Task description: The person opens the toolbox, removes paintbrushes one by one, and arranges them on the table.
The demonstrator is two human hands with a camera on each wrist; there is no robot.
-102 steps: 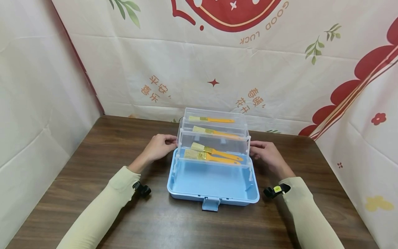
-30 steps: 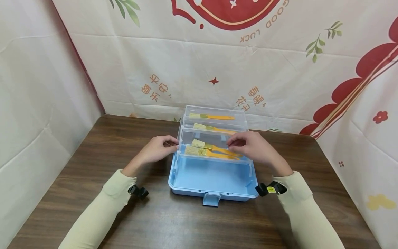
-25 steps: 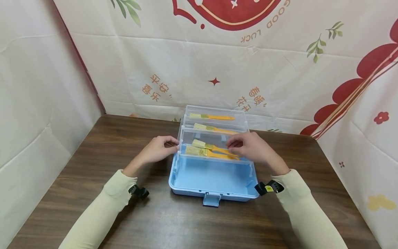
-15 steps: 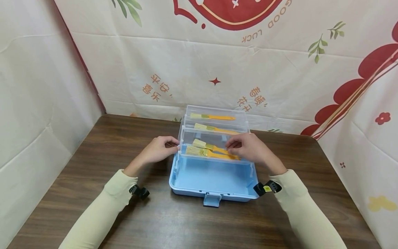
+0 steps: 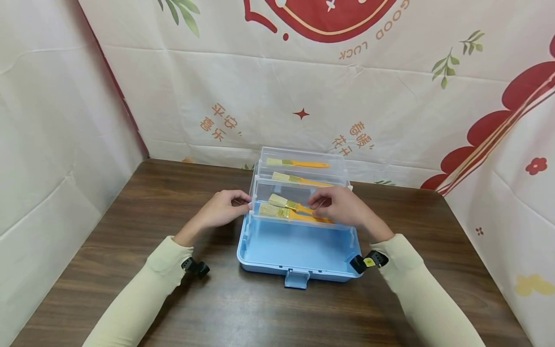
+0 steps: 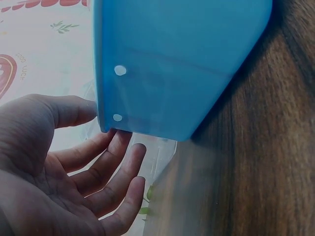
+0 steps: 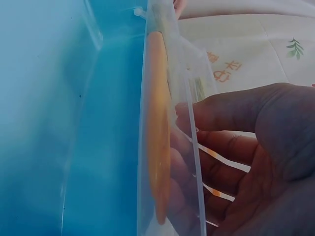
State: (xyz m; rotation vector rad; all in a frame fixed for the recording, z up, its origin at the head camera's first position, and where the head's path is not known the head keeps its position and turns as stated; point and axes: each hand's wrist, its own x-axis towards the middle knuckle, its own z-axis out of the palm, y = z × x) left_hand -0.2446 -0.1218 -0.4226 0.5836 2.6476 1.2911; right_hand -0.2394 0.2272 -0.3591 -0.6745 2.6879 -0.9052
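Observation:
A light-blue toolbox (image 5: pixel 299 250) stands unfolded on the table, its clear trays raised in steps. Two paintbrushes with yellow handles, a wide paintbrush (image 5: pixel 277 211) and a smaller paintbrush (image 5: pixel 283 200), lie in the front clear tray (image 5: pixel 260 190). The left hand (image 5: pixel 221 207) holds the box at its back left corner, thumb at the rim and fingertips at the corner in the left wrist view. The right hand (image 5: pixel 340 207) reaches into the front tray over the handles. In the right wrist view its fingers show through the tray wall beside an orange-looking handle (image 7: pixel 158 123), thumb apart; contact is unclear.
Higher up, one paintbrush (image 5: pixel 299 164) lies in the rear tray and another paintbrush (image 5: pixel 299 179) in the middle one. The blue latch (image 5: pixel 297 278) hangs down at the front. A printed cloth (image 5: pixel 277 96) hangs behind the brown wooden table (image 5: pixel 208 308).
The right hand has left the box's right side and come over the front tray, then drifted slightly left along the brush handles. The left hand has stayed at the left corner.

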